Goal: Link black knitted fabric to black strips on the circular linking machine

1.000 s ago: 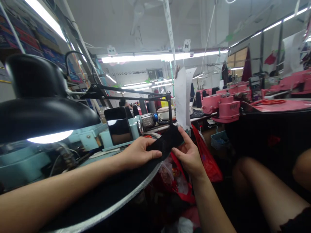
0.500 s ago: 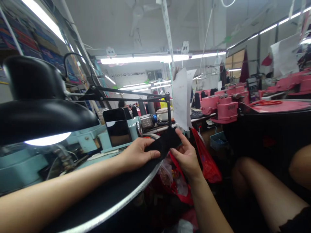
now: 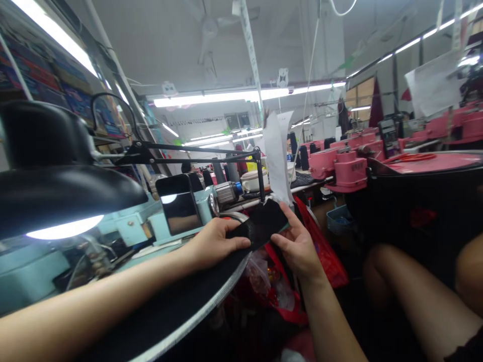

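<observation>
A piece of black fabric point(image 3: 266, 223) is stretched between my two hands, above the round rim of the machine in front of me. My left hand point(image 3: 219, 240) grips its left part, thumb on top and fingers behind. The right end is pinched between thumb and fingers of my right hand point(image 3: 298, 241); some of those fingers are hidden behind the cloth. Under my left forearm lies a dark round surface with a pale ribbed edge point(image 3: 211, 304).
A black desk lamp point(image 3: 64, 166) hangs at the left over light-blue machine parts point(image 3: 30, 266). Near it stands a phone point(image 3: 179, 205). Paper sheets point(image 3: 277, 156) hang ahead. Red bags point(image 3: 320, 246) hang below the right hand. Pink machines point(image 3: 350, 166) and a person's bare legs point(image 3: 411, 296) are at the right.
My right hand has shifted slightly right and down, and more of the black fabric shows between the hands. Both hands keep hold of it. The view has turned slightly.
</observation>
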`<state>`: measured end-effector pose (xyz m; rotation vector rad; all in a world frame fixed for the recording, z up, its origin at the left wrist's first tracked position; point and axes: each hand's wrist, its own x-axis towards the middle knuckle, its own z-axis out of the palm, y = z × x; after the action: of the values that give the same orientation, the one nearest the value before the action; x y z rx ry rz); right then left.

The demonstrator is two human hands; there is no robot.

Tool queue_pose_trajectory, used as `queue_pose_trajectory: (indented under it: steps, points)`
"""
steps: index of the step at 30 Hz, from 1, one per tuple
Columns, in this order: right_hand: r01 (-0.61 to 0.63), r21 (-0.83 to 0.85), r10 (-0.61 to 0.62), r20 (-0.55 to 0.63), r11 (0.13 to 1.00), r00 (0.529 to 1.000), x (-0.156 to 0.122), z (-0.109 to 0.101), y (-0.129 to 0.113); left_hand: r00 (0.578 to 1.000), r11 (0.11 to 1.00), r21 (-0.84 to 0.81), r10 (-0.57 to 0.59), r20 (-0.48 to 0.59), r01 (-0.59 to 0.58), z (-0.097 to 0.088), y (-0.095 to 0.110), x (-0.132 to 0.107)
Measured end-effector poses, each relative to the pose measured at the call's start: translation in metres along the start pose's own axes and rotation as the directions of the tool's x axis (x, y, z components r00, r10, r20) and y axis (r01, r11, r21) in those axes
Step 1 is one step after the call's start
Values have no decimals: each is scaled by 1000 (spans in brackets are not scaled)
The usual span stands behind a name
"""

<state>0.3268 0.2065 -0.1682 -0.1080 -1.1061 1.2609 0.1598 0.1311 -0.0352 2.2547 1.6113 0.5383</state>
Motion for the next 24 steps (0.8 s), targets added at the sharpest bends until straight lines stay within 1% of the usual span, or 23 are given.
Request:
queue_pose_trajectory:
  steps: [2,4,5,6,8,9,10,11,14,16,18,21,23,24]
  points:
    - [-22,40,23,-14,999,1000,1,1,3,1000,1000,-7,2,-26,-2,1,-1,1]
    - [-12,-29,11,-23,1000,1000,2,7,5,999,1000,-24,6,-47,-7,0,1,0]
    - [12,-98,-12,-1,995,1000,3,10,5,999,999,-34,11,-47,-13,-1,3,0]
    - [45,-179,-36,51,983,998,3,13,4,999,999,-40,16,-34,-17,-2,4,-1]
    - [118,-305,-57,204,945,977,5,16,-1,1000,999,-43,20,19,-19,-3,6,-1]
    - [136,-330,-48,261,934,964,6,16,-4,999,999,-43,13,43,-11,-4,6,0]
    - [128,-327,-32,284,936,958,7,14,-6,998,999,-46,0,64,3,-4,5,0]
    - [104,-296,-23,266,949,964,9,12,-8,997,998,-54,-9,74,13,-3,4,1]
    - [31,-131,-17,105,991,994,14,4,-7,998,997,-77,-3,57,7,-1,-2,5]
    - [17,-26,-16,31,1000,999,16,0,-1,999,997,-74,5,39,-3,1,-5,7]
    - [10,35,-10,-9,999,1000,17,-2,6,1000,996,-84,2,22,0,1,-5,9]
    - [7,66,-5,-42,998,999,17,1,19,1000,994,-113,-9,-5,9,1,-3,9]
    - [11,28,-10,-44,1000,999,18,4,25,1000,991,-136,-14,-22,10,0,0,7]
    - [23,-18,-23,-35,1000,999,19,5,27,1000,989,-149,-23,-21,19,0,2,7]
